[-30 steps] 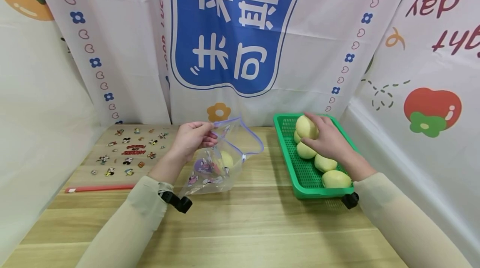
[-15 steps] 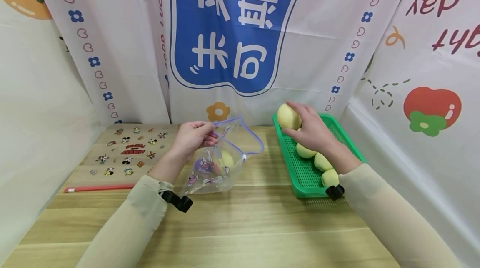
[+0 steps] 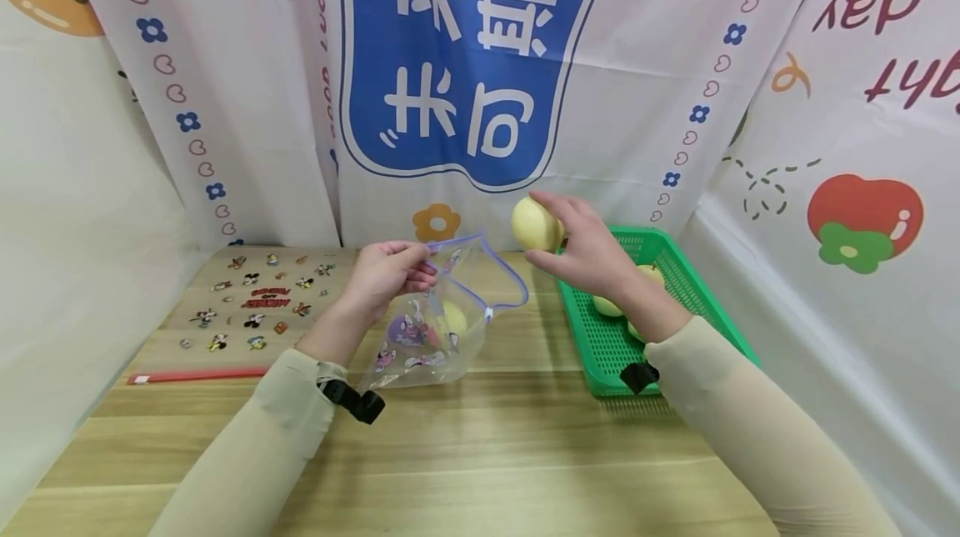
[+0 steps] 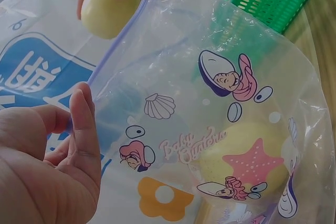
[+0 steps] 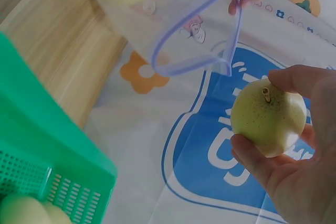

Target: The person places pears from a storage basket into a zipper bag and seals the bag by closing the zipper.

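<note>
My left hand (image 3: 386,280) pinches the purple-edged rim of a clear zip bag (image 3: 427,358) printed with cartoon figures. The bag's mouth gapes toward the right, and one pale yellow-green pear (image 4: 239,153) lies inside it. In my right hand (image 3: 588,247) a second pear (image 3: 536,224) is gripped between thumb and fingers, held in the air right of the bag's mouth. Its short brown stem shows in the right wrist view, where the pear (image 5: 269,116) is apart from the bag's rim (image 5: 194,69).
A green plastic basket (image 3: 592,374) with several pears stands on the right, partly behind my right forearm. On the left a flat printed bag (image 3: 247,303) with a red slider edge (image 3: 198,375) lies on the wooden table (image 3: 465,454). A printed cloth (image 3: 480,212) hangs behind.
My right hand has lifted the pear out of the basket and carried it left toward the bag. My left hand and the bag have stayed in place.
</note>
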Available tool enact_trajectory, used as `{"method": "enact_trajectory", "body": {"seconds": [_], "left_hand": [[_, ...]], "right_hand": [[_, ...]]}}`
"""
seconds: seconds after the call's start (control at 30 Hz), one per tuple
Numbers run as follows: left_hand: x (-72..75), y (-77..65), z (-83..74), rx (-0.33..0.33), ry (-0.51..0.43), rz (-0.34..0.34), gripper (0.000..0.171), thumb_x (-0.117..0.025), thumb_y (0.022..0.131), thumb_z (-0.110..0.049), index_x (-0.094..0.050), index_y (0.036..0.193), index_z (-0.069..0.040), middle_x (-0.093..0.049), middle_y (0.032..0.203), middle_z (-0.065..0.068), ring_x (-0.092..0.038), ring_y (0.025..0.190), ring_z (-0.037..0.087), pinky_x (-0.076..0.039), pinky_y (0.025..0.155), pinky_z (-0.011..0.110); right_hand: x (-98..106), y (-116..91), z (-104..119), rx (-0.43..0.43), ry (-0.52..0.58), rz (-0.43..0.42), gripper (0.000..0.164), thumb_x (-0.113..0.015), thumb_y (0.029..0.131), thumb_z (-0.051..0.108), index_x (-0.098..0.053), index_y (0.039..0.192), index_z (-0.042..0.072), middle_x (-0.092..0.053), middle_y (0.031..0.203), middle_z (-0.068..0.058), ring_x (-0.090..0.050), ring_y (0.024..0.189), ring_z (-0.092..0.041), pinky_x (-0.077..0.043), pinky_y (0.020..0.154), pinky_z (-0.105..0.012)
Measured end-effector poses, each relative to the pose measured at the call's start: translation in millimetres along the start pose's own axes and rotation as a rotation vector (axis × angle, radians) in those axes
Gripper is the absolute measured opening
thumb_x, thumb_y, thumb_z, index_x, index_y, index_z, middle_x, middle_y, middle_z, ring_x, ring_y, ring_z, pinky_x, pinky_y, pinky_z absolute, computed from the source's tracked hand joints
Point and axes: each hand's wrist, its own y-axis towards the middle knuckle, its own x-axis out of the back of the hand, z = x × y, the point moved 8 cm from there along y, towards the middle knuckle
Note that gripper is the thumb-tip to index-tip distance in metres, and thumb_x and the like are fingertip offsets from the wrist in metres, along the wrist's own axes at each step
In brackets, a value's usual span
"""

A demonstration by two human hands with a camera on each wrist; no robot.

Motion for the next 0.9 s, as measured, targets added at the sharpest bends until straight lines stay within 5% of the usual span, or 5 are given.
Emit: {"method": "enact_trajectory", "body": {"seconds": [0.43, 0.67, 0.9], "left_hand": [[-1.6, -0.8, -3.4, -0.011, 0.029, 0.002, 0.039, -0.061, 0.110, -0.013, -0.064, 0.138, 0.013, -0.076, 0.077, 0.000, -0.074, 0.065, 0.006, -0.064, 0.066, 0.018], [-1.5, -0.9, -4.7, -0.009, 0.044, 0.004, 0.039, -0.063, 0.110, -0.014, -0.064, 0.138, 0.012, -0.077, 0.079, 0.001, -0.075, 0.066, 0.006, -0.065, 0.068, 0.019], [-4.3, -2.9, -7.0, -0.014, 0.025, 0.004, 0.038, -0.063, 0.109, -0.013, -0.065, 0.136, 0.013, -0.076, 0.077, 0.000, -0.074, 0.064, 0.006, -0.064, 0.066, 0.019]], "right_hand": [[-37, 9, 27, 0.049, 0.030, 0.123, 0.084, -0.084, 0.095, 0.025, -0.044, 0.169, 0.026, -0.046, 0.159, -0.020, -0.062, 0.120, -0.034, -0.063, 0.096, -0.049], [-56, 11, 34, 0.070, 0.081, 0.199, 0.075, -0.083, 0.094, 0.025, -0.048, 0.159, 0.009, -0.057, 0.152, -0.015, -0.063, 0.119, -0.031, -0.060, 0.096, -0.050], [-67, 14, 33, 0.048, 0.034, 0.235, 0.072, -0.082, 0.094, 0.028, -0.056, 0.160, 0.020, -0.053, 0.154, -0.017, -0.064, 0.115, -0.029, -0.062, 0.093, -0.045]]}}
